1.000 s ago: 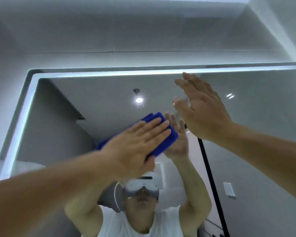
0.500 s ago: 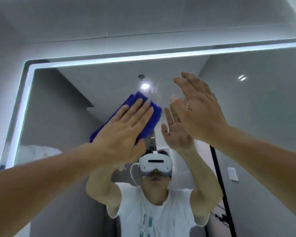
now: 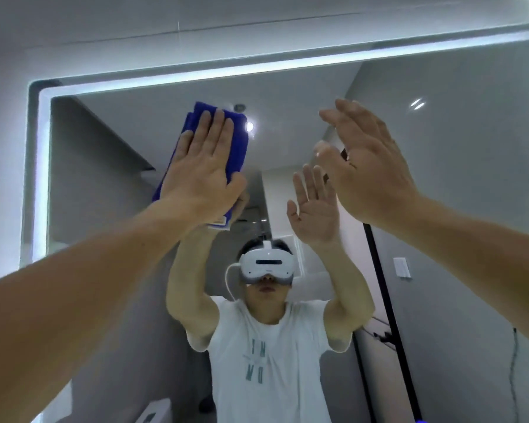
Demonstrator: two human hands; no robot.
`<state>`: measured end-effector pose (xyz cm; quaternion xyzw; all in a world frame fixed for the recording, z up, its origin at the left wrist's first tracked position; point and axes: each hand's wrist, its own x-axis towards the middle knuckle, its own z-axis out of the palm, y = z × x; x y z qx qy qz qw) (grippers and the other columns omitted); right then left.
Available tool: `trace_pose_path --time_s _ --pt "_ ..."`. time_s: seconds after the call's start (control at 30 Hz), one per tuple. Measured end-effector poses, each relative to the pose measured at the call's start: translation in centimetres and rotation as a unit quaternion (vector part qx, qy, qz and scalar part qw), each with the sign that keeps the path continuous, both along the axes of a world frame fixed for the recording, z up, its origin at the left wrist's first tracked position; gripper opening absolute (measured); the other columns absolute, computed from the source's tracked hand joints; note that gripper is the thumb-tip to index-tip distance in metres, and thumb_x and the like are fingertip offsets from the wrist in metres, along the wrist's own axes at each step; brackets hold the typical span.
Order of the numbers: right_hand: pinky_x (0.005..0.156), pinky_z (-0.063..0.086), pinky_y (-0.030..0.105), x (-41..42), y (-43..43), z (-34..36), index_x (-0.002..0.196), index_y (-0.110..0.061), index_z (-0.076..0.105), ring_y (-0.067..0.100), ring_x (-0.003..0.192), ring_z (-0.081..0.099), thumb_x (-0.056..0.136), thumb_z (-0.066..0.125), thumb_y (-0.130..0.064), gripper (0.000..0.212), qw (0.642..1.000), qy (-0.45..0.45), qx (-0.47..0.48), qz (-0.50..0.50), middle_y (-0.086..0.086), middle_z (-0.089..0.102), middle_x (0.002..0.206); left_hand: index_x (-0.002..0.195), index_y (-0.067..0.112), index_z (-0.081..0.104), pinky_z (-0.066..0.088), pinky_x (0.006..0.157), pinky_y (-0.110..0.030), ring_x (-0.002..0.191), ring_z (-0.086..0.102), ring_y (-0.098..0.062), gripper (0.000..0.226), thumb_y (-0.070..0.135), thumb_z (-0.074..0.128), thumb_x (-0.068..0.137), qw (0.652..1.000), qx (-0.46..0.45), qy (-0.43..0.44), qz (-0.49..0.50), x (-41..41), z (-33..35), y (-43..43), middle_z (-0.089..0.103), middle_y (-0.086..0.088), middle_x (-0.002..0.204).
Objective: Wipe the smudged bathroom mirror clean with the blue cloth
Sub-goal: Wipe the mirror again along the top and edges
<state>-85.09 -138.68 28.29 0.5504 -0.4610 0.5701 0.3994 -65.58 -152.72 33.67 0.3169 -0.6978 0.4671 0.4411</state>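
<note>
The bathroom mirror (image 3: 455, 184) fills the wall ahead, edged at the top and left by a glowing light strip. A folded blue cloth (image 3: 237, 138) lies flat against the glass in the upper left part of the mirror. My left hand (image 3: 203, 175) presses on it with straight fingers pointing up, covering most of it. My right hand (image 3: 370, 160) is raised to the right of the cloth, fingers straight, holding nothing; whether it touches the glass I cannot tell. The mirror reflects a person in a white shirt with a headset.
The lit strip (image 3: 196, 76) marks the mirror's top edge, with grey wall and ceiling above. The reflection shows a black door frame (image 3: 382, 288), a wall switch (image 3: 400, 268) and a ceiling lamp (image 3: 249, 126).
My left hand has slid the cloth up the glass and a little left, towards the mirror's top edge. The right hand stays raised beside it. The view has tilted down.
</note>
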Motion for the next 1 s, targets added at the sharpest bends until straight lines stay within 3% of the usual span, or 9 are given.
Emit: trace_pose_path --time_s 0.17,0.3,0.37,0.47,0.53,0.6,0.8,0.93,1.0 --pt "0.114 0.01 0.03 2.6 -1.6 -3.4 0.149 -0.024 0.034 0.011 0.146 0.013 0.098 0.035 -0.036 0.053 1.0 0.004 0.019 0.012 -0.003 0.023 0.159 0.156 0.011 0.006 0.02 0.119 -0.05 0.152 0.001 -0.026 0.073 0.043 0.031 0.095 0.982 -0.025 -0.185 -0.019 0.7 -16.3 -0.4 0.003 -0.008 0.164" --pt "0.111 0.006 0.025 4.3 -2.6 -5.6 0.149 -0.023 0.033 0.012 0.146 0.012 0.097 0.032 -0.036 0.054 0.999 -0.001 0.051 -0.002 -0.002 0.022 0.16 0.156 0.014 0.006 0.011 0.123 -0.045 0.151 -0.002 -0.023 0.07 0.048 0.024 0.098 0.947 -0.041 -0.319 -0.005 2.8 -14.2 -0.3 0.002 -0.004 0.164" --pt "0.113 0.005 0.027 4.7 -2.5 -6.1 0.15 -0.024 0.032 0.012 0.147 0.011 0.095 0.029 -0.039 0.057 0.998 0.0 0.06 -0.003 -0.003 0.021 0.16 0.156 0.017 -0.001 0.0 0.123 -0.04 0.151 -0.01 -0.018 0.072 0.052 0.022 0.097 0.947 -0.058 -0.315 0.014 3.6 -9.4 -0.2 -0.006 -0.002 0.163" --pt "0.112 0.003 0.025 4.9 -2.0 -6.9 0.15 -0.025 0.033 0.01 0.147 0.009 0.095 0.031 -0.039 0.056 0.999 -0.01 0.048 0.005 -0.004 0.02 0.16 0.155 0.018 -0.008 -0.002 0.123 -0.04 0.15 -0.014 -0.016 0.078 0.048 0.028 0.093 0.989 -0.003 -0.148 0.027 3.6 -4.6 -0.5 -0.01 -0.003 0.164" --pt "0.114 0.003 0.025 4.9 -1.6 -7.5 0.149 -0.026 0.033 0.009 0.147 0.009 0.094 0.032 -0.039 0.056 0.999 -0.023 0.044 0.022 -0.005 0.02 0.16 0.156 0.014 -0.005 0.004 0.123 -0.044 0.151 -0.01 -0.019 0.079 0.047 0.028 0.092 0.999 0.011 -0.045 0.004 1.9 -5.8 -0.2 -0.006 -0.006 0.165" --pt "0.116 0.005 0.027 5.0 -1.4 -8.3 0.15 -0.026 0.033 0.01 0.147 0.009 0.094 0.032 -0.039 0.057 0.998 -0.03 0.05 0.032 -0.005 0.02 0.16 0.156 0.009 -0.001 0.009 0.122 -0.048 0.151 -0.006 -0.024 0.079 0.046 0.028 0.092 1.0 -0.003 -0.013 -0.023 0.3 -10.4 -0.1 -0.004 -0.009 0.164" --pt "0.117 0.009 0.031 4.9 -1.1 -10.9 0.15 -0.023 0.033 0.013 0.148 0.011 0.095 0.031 -0.039 0.057 0.997 -0.026 0.069 0.025 -0.003 0.021 0.16 0.156 0.01 0.015 0.009 0.122 -0.045 0.151 0.005 -0.025 0.076 0.036 0.042 0.09 0.974 -0.005 -0.217 -0.067 1.3 -27.8 -0.7 0.008 -0.007 0.164" --pt "0.117 0.012 0.033 4.8 -1.3 -12.1 0.148 -0.022 0.036 0.014 0.147 0.014 0.095 0.033 -0.037 0.055 0.995 -0.037 0.081 0.032 -0.002 0.023 0.16 0.155 0.013 0.012 0.01 0.122 -0.044 0.151 0.003 -0.024 0.074 0.04 0.038 0.092 0.944 -0.026 -0.325 -0.046 2.9 -23.3 -0.7 0.008 -0.006 0.163" --pt "0.116 0.011 0.029 4.9 -1.6 -12.8 0.148 -0.022 0.037 0.013 0.147 0.015 0.095 0.032 -0.037 0.055 0.996 -0.039 0.076 0.037 -0.002 0.024 0.159 0.156 0.014 0.011 0.011 0.122 -0.045 0.151 0.003 -0.024 0.072 0.045 0.032 0.095 0.949 -0.032 -0.314 -0.026 3.4 -19.1 -0.9 0.008 -0.006 0.163"
